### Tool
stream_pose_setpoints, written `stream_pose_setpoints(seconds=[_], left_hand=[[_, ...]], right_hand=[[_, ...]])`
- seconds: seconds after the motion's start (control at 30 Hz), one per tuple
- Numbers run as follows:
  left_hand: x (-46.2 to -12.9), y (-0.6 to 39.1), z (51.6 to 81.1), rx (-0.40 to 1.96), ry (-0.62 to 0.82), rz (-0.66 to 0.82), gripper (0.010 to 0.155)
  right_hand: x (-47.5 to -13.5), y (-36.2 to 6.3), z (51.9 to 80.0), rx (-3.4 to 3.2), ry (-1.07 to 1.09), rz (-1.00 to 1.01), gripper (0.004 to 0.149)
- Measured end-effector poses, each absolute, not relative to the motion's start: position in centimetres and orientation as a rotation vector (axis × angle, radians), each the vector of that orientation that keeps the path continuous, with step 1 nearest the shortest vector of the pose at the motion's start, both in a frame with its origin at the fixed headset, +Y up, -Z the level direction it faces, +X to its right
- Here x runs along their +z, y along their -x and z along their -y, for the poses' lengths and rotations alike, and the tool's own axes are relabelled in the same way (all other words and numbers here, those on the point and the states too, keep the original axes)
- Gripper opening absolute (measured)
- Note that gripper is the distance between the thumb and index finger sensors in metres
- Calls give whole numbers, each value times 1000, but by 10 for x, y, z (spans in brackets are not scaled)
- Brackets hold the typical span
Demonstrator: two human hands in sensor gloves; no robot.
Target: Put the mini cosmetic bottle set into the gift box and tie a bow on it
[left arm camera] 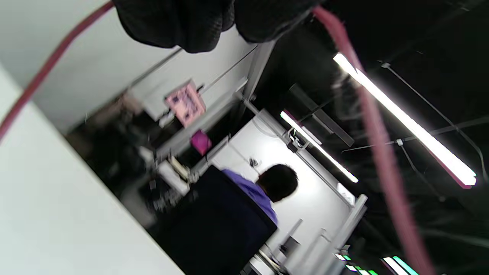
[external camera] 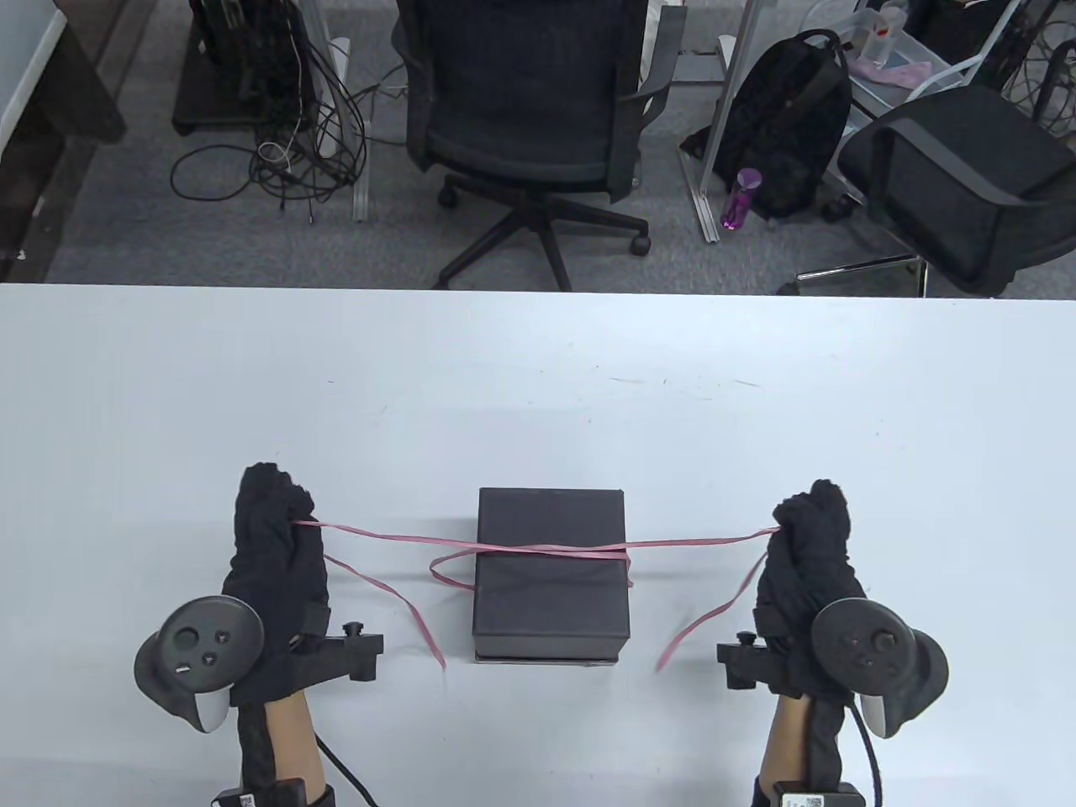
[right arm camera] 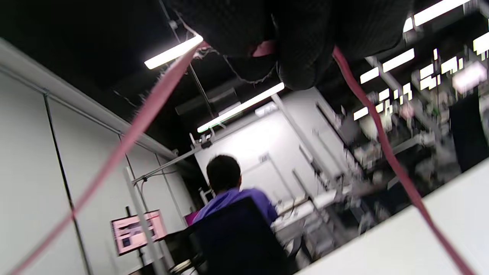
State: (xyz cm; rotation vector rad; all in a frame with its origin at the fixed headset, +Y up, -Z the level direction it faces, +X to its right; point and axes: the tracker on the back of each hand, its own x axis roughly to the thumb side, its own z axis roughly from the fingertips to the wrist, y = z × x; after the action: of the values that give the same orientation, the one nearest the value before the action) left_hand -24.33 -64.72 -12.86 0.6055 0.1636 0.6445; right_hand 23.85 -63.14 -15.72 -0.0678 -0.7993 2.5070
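A closed black gift box (external camera: 551, 576) sits near the table's front edge, between my hands. A thin pink ribbon (external camera: 546, 551) crosses over its lid and runs out taut to both sides. My left hand (external camera: 282, 521) grips one ribbon strand at the box's left; the loose tail (external camera: 395, 597) trails down onto the table. My right hand (external camera: 803, 521) grips the other strand at the box's right, with its tail (external camera: 714, 609) hanging likewise. In the wrist views curled gloved fingers (left arm camera: 198, 23) (right arm camera: 301, 42) pinch the ribbon (left arm camera: 382, 152) (right arm camera: 126, 141). The bottle set is not visible.
The white table (external camera: 538, 387) stretches wide beyond the box. Behind its far edge stand an office chair (external camera: 530, 109), a second chair (external camera: 958, 176) and a black backpack (external camera: 786, 126). The wrist views show a seated person in purple (right arm camera: 233, 198).
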Motion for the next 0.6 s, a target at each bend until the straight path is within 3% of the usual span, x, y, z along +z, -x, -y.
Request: stream_pose_setpoints(seconds=[0.1, 0.37, 0.6], left_hand=[[-129, 242, 647, 453, -565, -212, 39], [-154, 263, 708, 518, -205, -455, 39], [-167, 266, 749, 545, 117, -479, 40]], right_hand=[[-155, -244, 632, 2686, 167, 869, 38], [-179, -267, 679, 2845, 503, 228, 38], [-188, -264, 698, 2852, 495, -94, 39]])
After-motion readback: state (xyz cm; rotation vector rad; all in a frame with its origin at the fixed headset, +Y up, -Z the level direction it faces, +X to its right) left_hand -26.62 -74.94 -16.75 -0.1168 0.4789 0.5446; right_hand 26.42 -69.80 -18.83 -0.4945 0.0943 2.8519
